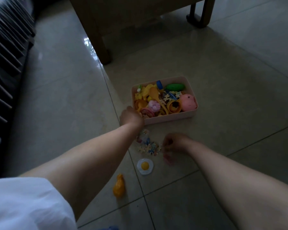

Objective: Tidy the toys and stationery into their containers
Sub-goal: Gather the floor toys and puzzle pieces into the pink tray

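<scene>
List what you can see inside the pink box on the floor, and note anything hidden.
Inside the pink box: a green toy, pink round toy, yellow spoon, jigsaw pieces. The left hand covers the near corner, and the pile hides whatever lies underneath.

A dim room with a glossy floor (223,90) of large pale tiles crossed by thin dark grout lines. Along the left edge runs a dark ribbed sofa (5,47). At the top stands a piece of brown wooden furniture (123,17), its curved legs resting on the tiles.
</scene>
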Motion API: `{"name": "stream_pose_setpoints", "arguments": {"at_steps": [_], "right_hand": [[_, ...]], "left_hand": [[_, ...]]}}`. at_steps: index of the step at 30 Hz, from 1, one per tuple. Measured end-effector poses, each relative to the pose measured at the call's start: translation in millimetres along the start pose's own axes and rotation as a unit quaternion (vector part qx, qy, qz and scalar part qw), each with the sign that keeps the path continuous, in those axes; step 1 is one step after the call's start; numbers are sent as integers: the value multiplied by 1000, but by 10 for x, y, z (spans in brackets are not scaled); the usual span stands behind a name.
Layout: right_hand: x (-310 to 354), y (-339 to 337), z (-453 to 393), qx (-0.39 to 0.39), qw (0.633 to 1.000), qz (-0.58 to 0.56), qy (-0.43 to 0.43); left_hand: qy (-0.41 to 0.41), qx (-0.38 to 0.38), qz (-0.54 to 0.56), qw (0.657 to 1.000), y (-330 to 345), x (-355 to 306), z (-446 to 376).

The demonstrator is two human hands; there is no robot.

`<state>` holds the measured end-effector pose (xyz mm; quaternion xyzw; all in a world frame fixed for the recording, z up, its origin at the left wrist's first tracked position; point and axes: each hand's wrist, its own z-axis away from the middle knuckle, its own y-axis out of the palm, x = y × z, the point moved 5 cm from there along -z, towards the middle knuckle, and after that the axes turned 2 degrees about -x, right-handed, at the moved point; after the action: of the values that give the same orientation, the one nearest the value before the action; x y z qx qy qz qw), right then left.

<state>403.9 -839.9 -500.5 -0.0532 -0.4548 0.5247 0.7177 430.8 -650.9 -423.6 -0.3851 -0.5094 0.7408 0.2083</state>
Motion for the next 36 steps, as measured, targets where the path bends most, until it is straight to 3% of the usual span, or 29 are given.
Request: {"name": "stream_pose_setpoints", "arguments": {"at_steps": [2, 7, 15, 21, 24, 27, 31, 33, 36], "right_hand": [[1, 116, 27, 41, 993, 113, -9], [95, 140, -44, 48, 969, 239, -41], [33, -50, -60, -81, 996, 30, 12], [181, -156, -35, -82, 986, -145, -20], [252, -240, -50, -131, 969, -202, -59], [331, -337, -73, -230, 958, -137, -106], [554, -457, -81, -307, 930, -119, -161], [622, -514, -127, -332, 919, -146, -156], [681, -513, -202, -320, 931, -113, -132]], "left_hand": [[-17, -6, -50, 999, 66, 88, 57], [-31, 110, -98, 989, 349, 182, 186], [22, 221, -147, 964, 549, 391, 174], [87, 193, -153, 965, 475, 416, 174], [78, 196, -147, 966, 428, 379, 201], [26, 189, -160, 968, 306, 381, 236], [-50, 98, -163, 981, -95, 378, 114], [-35, 68, -160, 984, -251, 294, 16], [63, 10, -203, 977, -395, 96, -145]]}}
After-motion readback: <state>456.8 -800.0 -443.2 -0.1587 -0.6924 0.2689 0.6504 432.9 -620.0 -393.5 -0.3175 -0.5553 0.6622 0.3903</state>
